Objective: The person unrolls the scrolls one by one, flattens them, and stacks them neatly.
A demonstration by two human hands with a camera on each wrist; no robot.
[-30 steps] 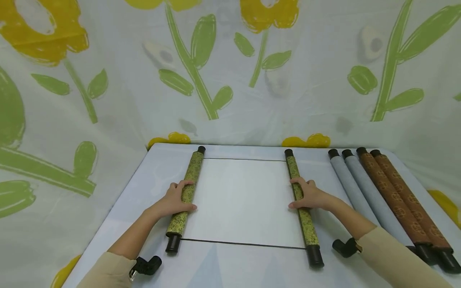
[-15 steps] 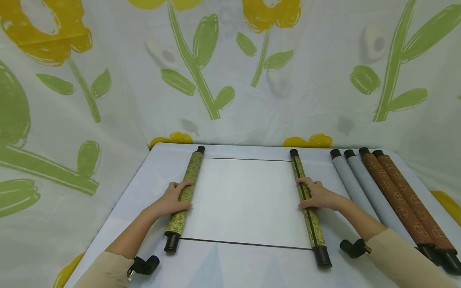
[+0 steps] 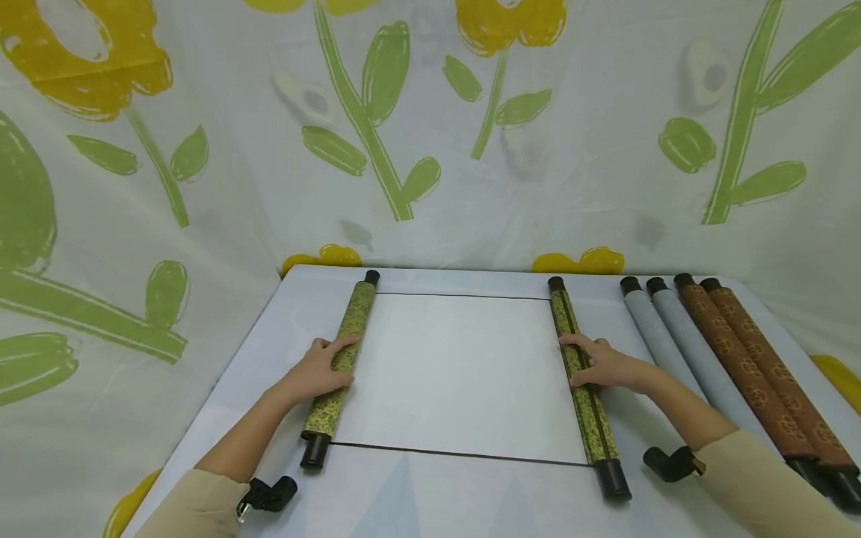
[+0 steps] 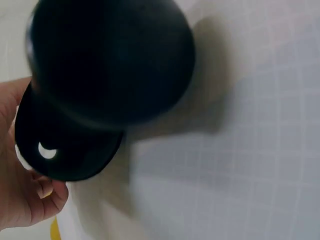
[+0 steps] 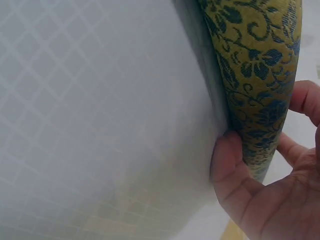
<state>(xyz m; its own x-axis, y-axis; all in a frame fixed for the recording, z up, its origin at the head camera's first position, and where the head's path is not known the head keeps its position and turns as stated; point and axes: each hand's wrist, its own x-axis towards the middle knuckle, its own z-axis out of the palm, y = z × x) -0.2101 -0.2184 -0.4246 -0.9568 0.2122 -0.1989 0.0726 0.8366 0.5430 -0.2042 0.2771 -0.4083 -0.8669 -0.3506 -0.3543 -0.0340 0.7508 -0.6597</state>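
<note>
A hanging scroll lies partly unrolled on the table, its white paper (image 3: 457, 373) spread between two yellow-green brocade rolls with black end knobs. My left hand (image 3: 312, 373) grips the left roll (image 3: 355, 310) around its middle. My right hand (image 3: 612, 366) holds the right roll (image 3: 599, 433), fingers over the far part and thumb on the near part. In the right wrist view, the thumb presses beside the patterned brocade (image 5: 255, 65), along the paper's edge. A large black knob (image 4: 110, 60) fills much of the left wrist view and hides most of that roll; part of the left hand (image 4: 25, 190) shows behind.
Two grey rolls (image 3: 679, 351) and two brown patterned rolls (image 3: 747, 359) lie side by side at the table's right. Behind the table hangs a flowered cloth (image 3: 471, 187). A black wrist camera (image 3: 269, 495) sits on the left forearm, another (image 3: 669, 463) on the right.
The right roll has moved right with my right hand, turning so a dark stripe shows along it. My left hand and roll have shifted slightly left. More white paper lies between them.
</note>
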